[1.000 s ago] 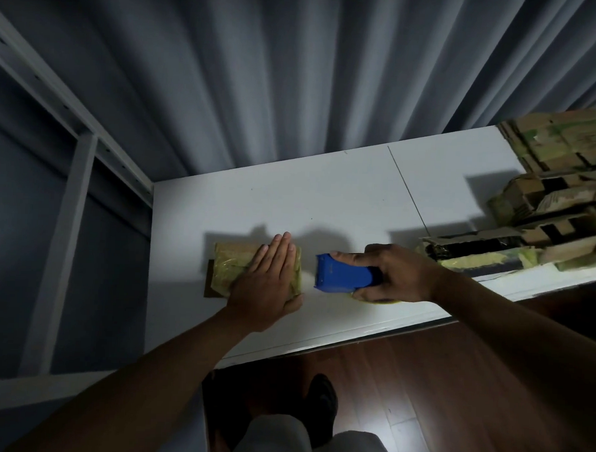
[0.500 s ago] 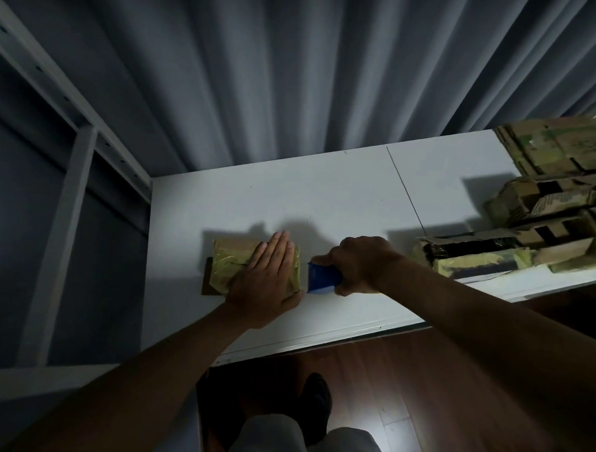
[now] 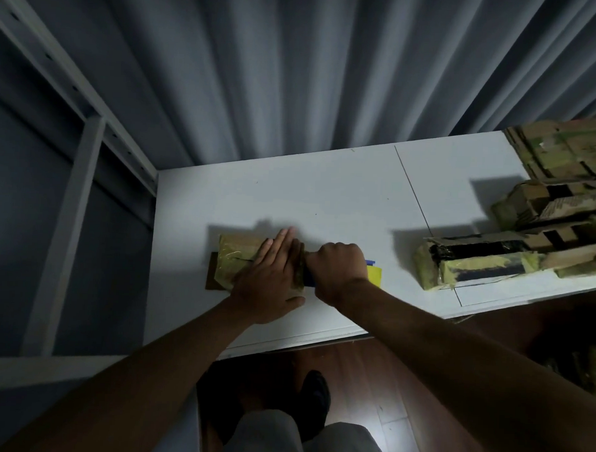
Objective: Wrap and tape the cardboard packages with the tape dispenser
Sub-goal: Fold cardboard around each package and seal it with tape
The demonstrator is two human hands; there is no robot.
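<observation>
Head view is filled at the top by a pleated grey curtain (image 3: 295, 73), and a pale metal shelving frame (image 3: 79, 157) is seen at the left. Below the curtain a white table (image 3: 324, 199) is spread across the middle, and a reddish wooden floor (image 3: 402, 381) is seen under its near edge. At the right end of the table a heap of cardboard packages (image 3: 543, 227) is piled, many of them banded with yellowish tape, the nearest one dark along its top. Near the left end of the table, well apart from that heap, a single taped package (image 3: 236, 254) is laid flat, with a dark brown edge showing at its left. The left hand (image 3: 271, 275) is laid flat on this package, fingers straight and together, pressing down with nothing gripped. Just to its right the right hand (image 3: 339, 271) is curled into a fist around the blue tape dispenser (image 3: 372, 274), which is held against the right end of the package; only a blue sliver and a yellowish patch of the dispenser are left visible past the knuckles. A dark shoe (image 3: 314, 392) is seen on the floor below.
</observation>
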